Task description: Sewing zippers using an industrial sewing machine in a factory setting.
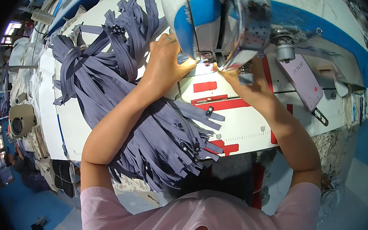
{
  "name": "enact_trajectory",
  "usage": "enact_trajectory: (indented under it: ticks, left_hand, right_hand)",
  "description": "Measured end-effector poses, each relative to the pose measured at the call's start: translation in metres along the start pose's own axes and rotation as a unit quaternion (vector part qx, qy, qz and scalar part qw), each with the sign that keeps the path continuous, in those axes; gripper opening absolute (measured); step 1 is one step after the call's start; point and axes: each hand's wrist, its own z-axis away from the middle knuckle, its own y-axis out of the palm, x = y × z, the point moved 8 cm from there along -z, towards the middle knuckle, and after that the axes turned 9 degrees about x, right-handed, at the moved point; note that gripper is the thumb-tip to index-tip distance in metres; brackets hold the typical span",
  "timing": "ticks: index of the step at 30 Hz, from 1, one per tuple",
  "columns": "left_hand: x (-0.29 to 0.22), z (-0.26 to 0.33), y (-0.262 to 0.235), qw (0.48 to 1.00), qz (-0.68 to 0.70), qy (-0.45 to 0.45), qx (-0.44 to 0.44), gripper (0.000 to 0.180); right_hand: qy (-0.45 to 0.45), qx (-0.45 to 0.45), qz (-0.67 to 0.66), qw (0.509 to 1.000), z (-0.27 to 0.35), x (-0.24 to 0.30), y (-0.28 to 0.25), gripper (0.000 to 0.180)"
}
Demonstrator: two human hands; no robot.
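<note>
both hands press flat at the needle of one sewing machine (219, 21): the left hand (167, 62) and the right hand (234, 77), fingers extended, gripping nothing visible. one big heap of grey zippers (147, 129), too many to count, drapes over the counter's (244, 129) near edge.

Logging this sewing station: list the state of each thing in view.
left hand: flat on the work by the needle
right hand: fingertips pressed at the presser foot
sewing machine: lamp lit
zippers: heaped, draped over the table edge
phone: lying face down
</note>
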Motion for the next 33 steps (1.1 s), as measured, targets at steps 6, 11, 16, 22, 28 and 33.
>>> enact_trajectory:
  ticks: [6,11,16,22,28,33]
  left_hand:
    - [-0.001,0.002,0.002,0.999,0.005,-0.032,0.01,0.028]
    - [-0.002,0.0,0.005,0.998,0.046,-0.048,0.02,0.028]
    - [0.002,0.002,0.003,0.999,-0.004,-0.032,0.009,0.026]
    - [0.003,0.0,0.005,0.999,0.018,-0.032,0.016,0.027]
    - [0.002,-0.001,0.005,1.0,0.022,-0.003,-0.003,0.023]
    - [0.002,0.0,0.004,1.0,0.025,-0.012,0.008,0.024]
  right_hand:
    - [0.051,0.02,-0.004,0.998,-0.002,0.009,-0.007,0.058]
    - [-0.092,-0.095,0.154,0.979,0.003,0.026,-0.014,0.056]
    - [0.109,0.025,-0.074,0.991,0.0,0.007,-0.008,0.06]
    - [0.105,0.044,-0.057,0.992,0.001,0.003,-0.004,0.059]
    - [0.099,0.066,-0.04,0.992,0.0,-0.001,-0.001,0.059]
    - [0.089,0.08,-0.024,0.993,-0.002,-0.001,0.0,0.059]
